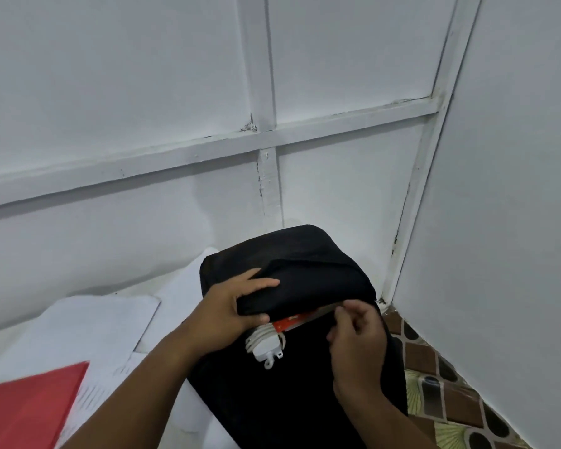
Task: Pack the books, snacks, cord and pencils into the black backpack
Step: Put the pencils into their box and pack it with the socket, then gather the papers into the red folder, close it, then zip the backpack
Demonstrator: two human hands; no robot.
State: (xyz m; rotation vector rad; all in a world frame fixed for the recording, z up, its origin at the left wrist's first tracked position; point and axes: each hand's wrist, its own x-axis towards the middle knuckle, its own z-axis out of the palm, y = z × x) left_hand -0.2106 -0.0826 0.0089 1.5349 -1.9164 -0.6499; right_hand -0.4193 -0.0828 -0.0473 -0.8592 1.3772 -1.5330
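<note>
The left hand [227, 311] grips the top flap of the black backpack [292, 319], lifting it to keep the mouth open; the right hand [357, 332] pinches the opening's edge beside it, likely at the zipper; inside the mouth lie the white cord [264, 343] and a red packet [289, 322].

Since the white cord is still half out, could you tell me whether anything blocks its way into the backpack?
Nothing visible does: the left hand holds the backpack flap up, and the cord lies in the opening.
</note>
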